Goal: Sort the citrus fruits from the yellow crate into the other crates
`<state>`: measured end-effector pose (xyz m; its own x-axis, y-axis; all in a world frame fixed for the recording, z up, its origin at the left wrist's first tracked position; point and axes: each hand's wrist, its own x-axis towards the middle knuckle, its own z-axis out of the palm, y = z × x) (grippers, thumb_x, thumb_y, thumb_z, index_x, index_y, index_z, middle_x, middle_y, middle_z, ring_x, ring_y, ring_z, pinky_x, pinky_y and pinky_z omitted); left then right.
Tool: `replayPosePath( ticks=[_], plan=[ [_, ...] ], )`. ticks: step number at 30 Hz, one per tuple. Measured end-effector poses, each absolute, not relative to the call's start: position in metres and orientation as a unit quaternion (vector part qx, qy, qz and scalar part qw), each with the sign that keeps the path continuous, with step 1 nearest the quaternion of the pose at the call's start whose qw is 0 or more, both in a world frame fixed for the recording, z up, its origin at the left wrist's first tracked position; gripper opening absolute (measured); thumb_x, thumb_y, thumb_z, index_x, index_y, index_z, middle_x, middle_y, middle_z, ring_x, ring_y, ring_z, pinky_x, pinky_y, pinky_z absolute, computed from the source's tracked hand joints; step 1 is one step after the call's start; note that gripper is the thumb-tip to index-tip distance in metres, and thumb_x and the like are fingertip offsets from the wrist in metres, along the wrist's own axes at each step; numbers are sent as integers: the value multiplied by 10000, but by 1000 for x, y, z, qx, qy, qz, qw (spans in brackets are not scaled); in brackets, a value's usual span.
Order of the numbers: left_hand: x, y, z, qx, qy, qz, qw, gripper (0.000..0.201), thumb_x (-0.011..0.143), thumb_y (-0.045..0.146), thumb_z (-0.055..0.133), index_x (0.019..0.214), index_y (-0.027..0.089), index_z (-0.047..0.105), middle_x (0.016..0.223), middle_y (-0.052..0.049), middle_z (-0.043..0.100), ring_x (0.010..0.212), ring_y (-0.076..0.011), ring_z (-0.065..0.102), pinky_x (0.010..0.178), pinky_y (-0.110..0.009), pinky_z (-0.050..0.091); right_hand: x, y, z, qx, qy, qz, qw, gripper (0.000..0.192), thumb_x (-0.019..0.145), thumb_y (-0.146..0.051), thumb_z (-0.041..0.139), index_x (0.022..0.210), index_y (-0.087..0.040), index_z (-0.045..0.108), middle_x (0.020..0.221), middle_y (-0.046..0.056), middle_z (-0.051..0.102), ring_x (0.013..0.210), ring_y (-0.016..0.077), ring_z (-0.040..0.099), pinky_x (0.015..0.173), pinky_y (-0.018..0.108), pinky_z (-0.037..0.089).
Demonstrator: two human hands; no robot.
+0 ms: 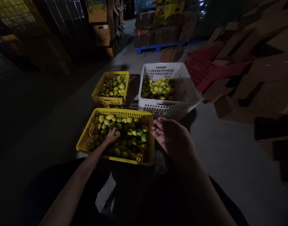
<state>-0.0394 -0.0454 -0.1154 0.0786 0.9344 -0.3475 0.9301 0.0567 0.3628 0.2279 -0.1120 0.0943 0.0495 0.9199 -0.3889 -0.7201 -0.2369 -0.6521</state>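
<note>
A yellow plastic crate [115, 160] of yellow and green lemons sits in front of my knees. Inside it, my left hand [111, 135] has its fingers curled round a lemon [117, 133], among many others. My right hand [171, 135] hovers just past the crate's right rim, fingers loosely bent and apart, with no fruit visible in it. Beyond stand a smaller yellow crate [108, 99] of lemons at the left and a large white crate [191, 94] at the right, with lemons heaped toward its left side.
Flattened and open cardboard boxes [263, 75] are piled at the right beside a red crate [200, 69]. A blue pallet [158, 47] with wrapped goods stands at the back. Stacked cartons [102, 33] rise at the back left. The concrete floor is dimly lit.
</note>
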Motion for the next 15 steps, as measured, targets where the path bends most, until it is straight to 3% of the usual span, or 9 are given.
replayPosePath(
  ticks=[2, 5, 9, 12, 15],
  plan=[
    [-33, -38, -78, 716, 629, 75, 292, 400, 928, 311, 526, 1314, 229, 458, 1226, -63, 564, 1085, -187, 583, 955, -316, 478, 220, -112, 94, -415, -140, 680, 588, 106, 640, -260, 639, 736, -219, 654, 854, 54, 717, 782, 200, 651, 777, 354, 531],
    [-16, -37, 1, 753, 435, 284, 404, 434, 857, 368, 635, 1240, 207, 511, 1236, -71, 567, 1148, -222, 547, 979, -335, 463, 209, -110, 96, -471, -134, 667, 561, 166, 691, -295, 610, 825, -216, 667, 979, 71, 714, 895, 224, 655, 844, 383, 518],
    [4, -50, 85, 785, 294, 294, 460, 537, 852, 434, 659, 1322, 219, 510, 1277, -82, 578, 1234, -245, 514, 1040, -349, 419, 195, -111, 99, -451, -132, 729, 498, 267, 773, -453, 596, 901, -226, 653, 929, 78, 709, 858, 256, 669, 729, 415, 537],
    [8, -51, 79, 760, 327, 317, 464, 447, 938, 451, 515, 1311, 205, 533, 1310, -78, 582, 1255, -227, 512, 1064, -341, 400, 188, -117, 100, -404, -117, 773, 475, 264, 788, -437, 581, 855, -193, 655, 798, 82, 713, 726, 231, 666, 528, 302, 491],
    [7, -48, 23, 699, 530, 240, 416, 399, 1002, 352, 328, 1248, 146, 566, 1249, -90, 629, 1173, -194, 573, 1015, -302, 435, 189, -123, 101, -398, -94, 765, 498, 124, 750, -265, 601, 812, -174, 657, 742, 49, 711, 621, 178, 641, 440, 234, 437]
  ],
)
